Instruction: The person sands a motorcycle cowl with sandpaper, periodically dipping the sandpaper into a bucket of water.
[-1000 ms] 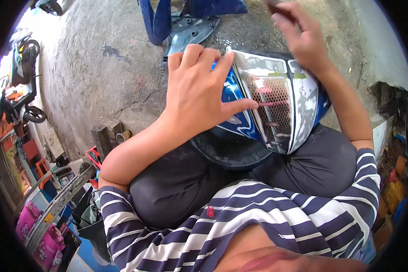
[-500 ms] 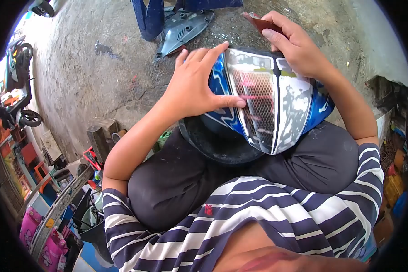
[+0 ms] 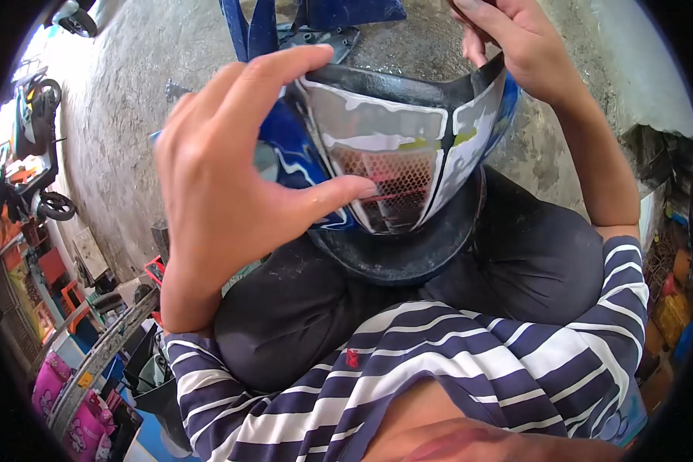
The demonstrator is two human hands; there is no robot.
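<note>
A blue, white and grey motorcycle fairing panel [image 3: 381,131] with patchy sanded areas and a honeycomb pattern is tilted up over my lap. My left hand [image 3: 231,154] grips its left side, thumb on the patterned face and fingers at the upper edge. Beneath the panel sits a black round basin [image 3: 400,262] between my legs. My right hand [image 3: 525,50] is beside the panel's upper right corner, its fingers closed on a reddish-brown piece of sandpaper [image 3: 460,11]. Most of that piece is hidden or outside the view.
Beyond the panel, a grey plastic part [image 3: 339,46] and dark blue cloth-like material [image 3: 346,11] are on the wet concrete floor [image 3: 131,92]. Motorbikes [image 3: 35,146] stand at the far left. A wooden rail [image 3: 104,346] and pink items [image 3: 54,377] are at lower left.
The panel has tilted, with its upper edge raised and its lower part swung away. My left hand has moved left and closer to the camera. My right hand has moved up with the sandpaper.
</note>
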